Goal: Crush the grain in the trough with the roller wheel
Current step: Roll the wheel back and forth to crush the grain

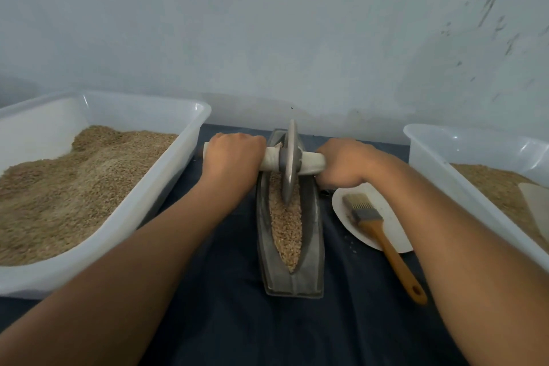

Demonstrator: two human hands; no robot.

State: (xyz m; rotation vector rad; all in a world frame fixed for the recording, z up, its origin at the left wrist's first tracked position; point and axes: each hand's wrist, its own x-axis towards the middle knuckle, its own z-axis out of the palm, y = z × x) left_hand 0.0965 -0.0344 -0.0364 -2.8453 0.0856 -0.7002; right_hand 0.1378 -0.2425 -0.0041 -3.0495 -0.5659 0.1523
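Two hands, left hand (234,154) and right hand (341,163), wrap fingers around the roller wheel (290,160) handle; no writing legible.

dim, cool light | soft shadows | slight blur | wide-angle edge distortion

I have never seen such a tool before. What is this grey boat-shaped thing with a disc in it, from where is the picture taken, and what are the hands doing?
The picture comes from a camera worn on the person's head, looking down at their own arms. The grey boat shape is a metal trough filled with grain. The disc is a roller wheel standing on its edge in the trough's far half. A pale handle runs through its middle. The left hand and the right hand each grip one end of it.

A white tub at the left and another tub at the right hold more grain. A brush lies on a white plate, all on a dark cloth.
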